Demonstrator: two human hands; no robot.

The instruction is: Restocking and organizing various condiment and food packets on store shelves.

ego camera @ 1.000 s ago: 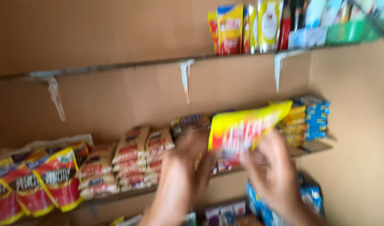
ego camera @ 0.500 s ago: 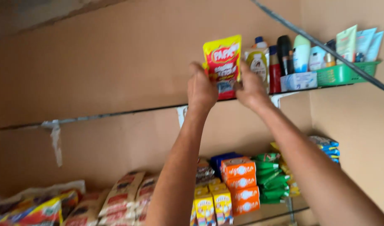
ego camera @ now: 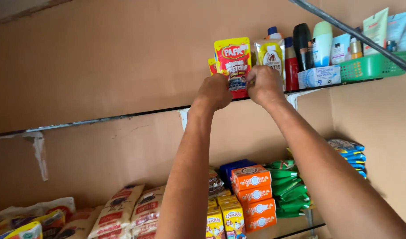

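Observation:
A red and yellow sauce pouch (ego camera: 233, 62) stands upright on the top shelf (ego camera: 123, 116). Both my arms reach up to it. My left hand (ego camera: 215, 90) grips its lower left edge and my right hand (ego camera: 264, 85) grips its lower right edge. Another pouch of the same kind peeks out behind it on the left. A pale yellow pouch (ego camera: 270, 55) stands just right of it, partly hidden by my right hand.
Bottles (ego camera: 303, 44), tubes and a green basket (ego camera: 371, 65) fill the top shelf's right end. A lower shelf holds orange boxes (ego camera: 252, 194), green packets (ego camera: 291, 190), blue packets (ego camera: 351, 152) and snack bags (ego camera: 119, 210). A dark bar (ego camera: 353, 35) crosses the upper right.
The pouch went from chest height by the lower shelf up to the top shelf. Both hands have slid down to its bottom edge, and it now rests on the shelf.

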